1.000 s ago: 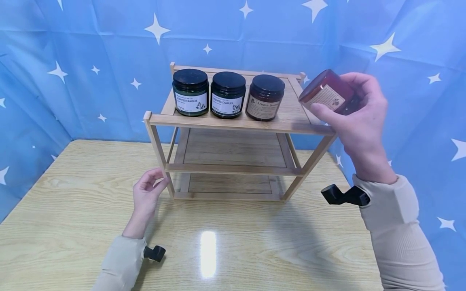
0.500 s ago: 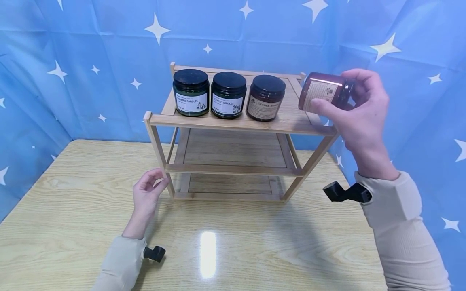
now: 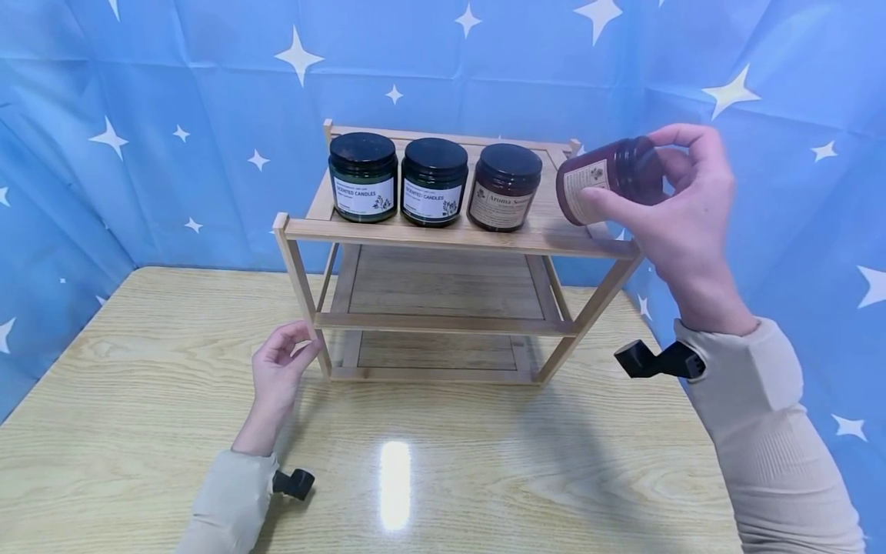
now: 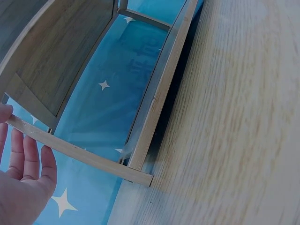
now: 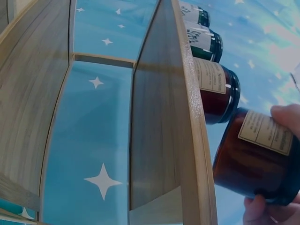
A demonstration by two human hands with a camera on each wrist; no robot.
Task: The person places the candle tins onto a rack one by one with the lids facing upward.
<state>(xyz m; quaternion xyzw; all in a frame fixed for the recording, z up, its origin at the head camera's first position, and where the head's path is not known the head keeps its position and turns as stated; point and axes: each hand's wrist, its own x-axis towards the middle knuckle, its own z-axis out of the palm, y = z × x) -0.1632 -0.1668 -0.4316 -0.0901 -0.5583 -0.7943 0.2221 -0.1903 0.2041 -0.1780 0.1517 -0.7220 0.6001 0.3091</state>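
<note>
My right hand [image 3: 692, 204] grips an amber candle jar [image 3: 584, 178] by its dark lid end, above the right end of the wooden shelf rack [image 3: 429, 237]. The jar lies tilted, its base toward the lower left and its cream label facing me. In the right wrist view, the held candle jar [image 5: 255, 157] overlaps the edge of the amber jar standing beside it. My left hand [image 3: 280, 362] pinches the rack's front left leg low down; in the left wrist view its thumb lies over the leg [image 4: 75, 151], with fingers behind.
Standing in a row on the top tier are two green scented candle jars [image 3: 363, 178] [image 3: 434, 182] and one amber jar [image 3: 505, 187], all with black lids. The rack's lower tiers [image 3: 443, 285] are bare. Behind the pale wooden table [image 3: 173, 400] hangs a blue starry cloth [image 3: 208, 100].
In my right hand the candle jar has turned, its base swinging from pointing up-left to down-left, and shifted slightly left. My left hand and the standing jars have stayed put.
</note>
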